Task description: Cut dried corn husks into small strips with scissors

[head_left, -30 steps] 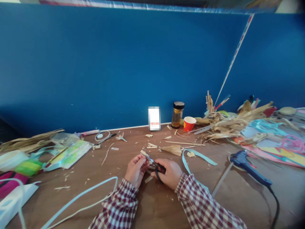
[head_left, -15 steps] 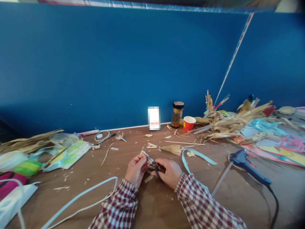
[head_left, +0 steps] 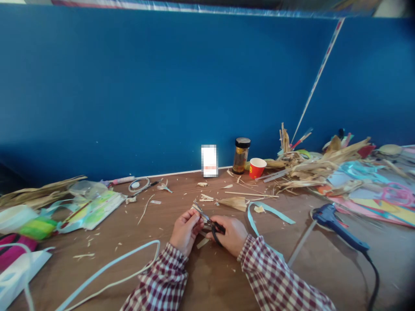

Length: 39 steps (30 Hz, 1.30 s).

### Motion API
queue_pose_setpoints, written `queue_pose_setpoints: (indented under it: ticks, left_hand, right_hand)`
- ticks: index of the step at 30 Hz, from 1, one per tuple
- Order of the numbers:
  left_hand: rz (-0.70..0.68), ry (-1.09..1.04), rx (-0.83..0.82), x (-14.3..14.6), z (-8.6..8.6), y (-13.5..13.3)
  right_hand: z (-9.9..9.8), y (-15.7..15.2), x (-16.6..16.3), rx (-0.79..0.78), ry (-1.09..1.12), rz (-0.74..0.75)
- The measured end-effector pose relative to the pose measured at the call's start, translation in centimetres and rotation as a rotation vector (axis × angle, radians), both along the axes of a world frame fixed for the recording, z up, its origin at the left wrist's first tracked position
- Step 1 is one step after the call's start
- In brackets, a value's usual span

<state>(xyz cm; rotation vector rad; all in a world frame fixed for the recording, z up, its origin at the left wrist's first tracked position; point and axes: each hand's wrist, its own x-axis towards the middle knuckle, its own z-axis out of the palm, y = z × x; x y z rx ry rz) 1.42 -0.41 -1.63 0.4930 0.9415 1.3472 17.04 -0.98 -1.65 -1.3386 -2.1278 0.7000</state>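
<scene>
My right hand [head_left: 231, 233] has its fingers through the black handles of a pair of scissors [head_left: 214, 229]. The metal blades point up and left, reaching the fingertips of my left hand [head_left: 186, 231]. Thumb and forefinger of that hand are pinched on a small pale piece [head_left: 195, 208], which looks like dried husk; most of it is hidden by the fingers and blades. Beneath the hands a pale strip [head_left: 202, 243] lies on the table. Just beyond them are pale scraps [head_left: 206, 198] and a folded dry corn husk [head_left: 234, 203].
A blue glue gun [head_left: 337, 226] with a black cord lies at right, near a light blue ribbon [head_left: 275, 210]. A red paper cup [head_left: 257, 168] and lidded jar [head_left: 241, 156] stand at the back. Dry husks [head_left: 308, 170] pile up rightward. White cable [head_left: 129, 250] loops at left.
</scene>
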Motion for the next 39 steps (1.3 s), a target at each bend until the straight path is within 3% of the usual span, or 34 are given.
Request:
queue_pose_setpoints:
  ticks: [16, 39]
  left_hand:
    - [0.011, -0.014, 0.001, -0.07, -0.15, 0.12]
    - [0.003, 0.079, 0.016, -0.77, -0.13, 0.37]
  right_hand:
    - [-0.28, 0.23, 0.08, -0.013, 0.037, -0.055]
    - [-0.13, -0.13, 0.16, 0.002, -0.002, 0.029]
